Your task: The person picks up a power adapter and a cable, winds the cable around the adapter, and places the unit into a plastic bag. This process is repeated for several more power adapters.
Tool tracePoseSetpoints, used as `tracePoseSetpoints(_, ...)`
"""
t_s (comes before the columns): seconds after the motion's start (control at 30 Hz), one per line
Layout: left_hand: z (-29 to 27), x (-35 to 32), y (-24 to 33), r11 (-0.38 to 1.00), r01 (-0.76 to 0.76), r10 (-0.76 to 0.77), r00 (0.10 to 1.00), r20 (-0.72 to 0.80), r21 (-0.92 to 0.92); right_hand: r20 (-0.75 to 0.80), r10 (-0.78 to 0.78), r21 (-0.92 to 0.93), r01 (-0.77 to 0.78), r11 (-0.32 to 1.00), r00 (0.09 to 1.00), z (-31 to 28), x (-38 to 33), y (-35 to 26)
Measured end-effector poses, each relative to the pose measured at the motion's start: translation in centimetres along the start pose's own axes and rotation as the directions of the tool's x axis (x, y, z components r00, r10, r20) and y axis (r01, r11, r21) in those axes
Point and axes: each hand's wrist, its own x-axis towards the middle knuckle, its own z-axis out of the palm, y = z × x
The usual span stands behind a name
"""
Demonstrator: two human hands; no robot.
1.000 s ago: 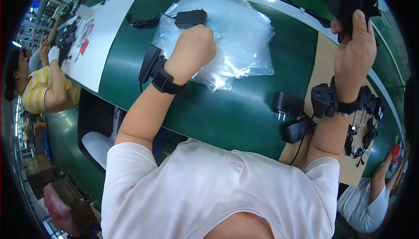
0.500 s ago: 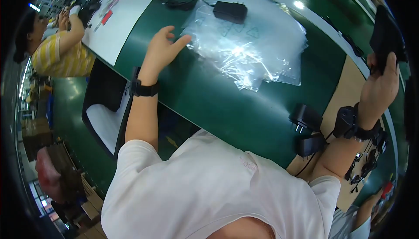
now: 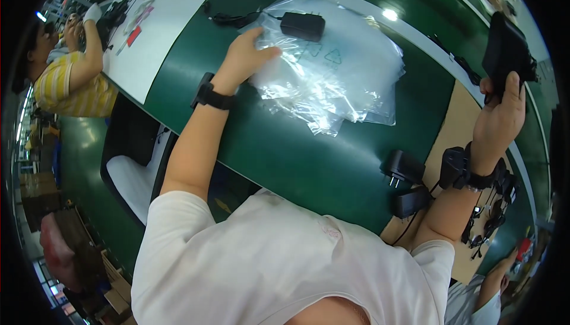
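Observation:
A stack of clear plastic bags [image 3: 356, 75] with a green printed mark lies on the green table, and a black power adapter [image 3: 303, 26] rests on it with its cord bundled to the left. My left hand [image 3: 246, 57] is at the left edge of the bags, thumb and fingers apart, nothing held; whether it touches the plastic I cannot tell. Raised at the far right, my right hand [image 3: 502, 111] grips a block-shaped black power adapter [image 3: 506, 49]. Two more adapters, one with prongs showing [image 3: 404, 167] and one nearer me [image 3: 411, 201], sit left of my right forearm.
Brown cardboard [image 3: 454, 108] covers the table's right side, with several black cords [image 3: 490, 218] on it. Another cord [image 3: 460, 63] lies along the far rail. A co-worker in yellow stripes [image 3: 74, 84] sits at the left by a white surface [image 3: 178, 10]. Other people appear at the right corners.
My left hand has moved right, closer over the edge of the bags. My right hand still holds its adapter up at the right, and the view has shifted slightly.

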Motion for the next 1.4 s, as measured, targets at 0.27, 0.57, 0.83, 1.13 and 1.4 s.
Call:
tracePoseSetpoints(0.27, -2.0, 0.9, 2.7, 0.935, -0.042, 0.059, 0.998, -0.038, 0.351, -0.007, 0.024, -0.034, -0.025, 0.999, 1.0, 0.3, 0.3, 0.0)
tracePoseSetpoints(0.57, 1.6, 3.3, 8.1, 0.829, -0.249, 0.302, 0.953, -0.026, 0.5, -0.056, 0.072, -0.055, -0.075, 0.996, 0.996, 1.0, 0.0, -0.1)
tracePoseSetpoints(0.83, 0.5, 6.1, 8.4, 0.844, -0.51, 0.359, 0.768, 0.53, 0.167, -0.05, 0.055, -0.027, -0.057, 0.998, 0.997, -0.2, 0.4, 0.1)
tracePoseSetpoints(1.13, 0.9, 6.5, 8.4, 0.869, -0.479, 0.343, 0.763, 0.548, 0.124, -0.039, 0.019, -0.134, -0.024, 0.991, 0.999, 0.1, 0.5, 0.4)
tracePoseSetpoints(1.4, 1.1, 7.0, 8.4, 0.846, -0.517, 0.352, 0.725, 0.592, 0.13, -0.023, 0.05, -0.064, -0.051, 0.997, 0.998, 0.3, 0.3, 0.5)
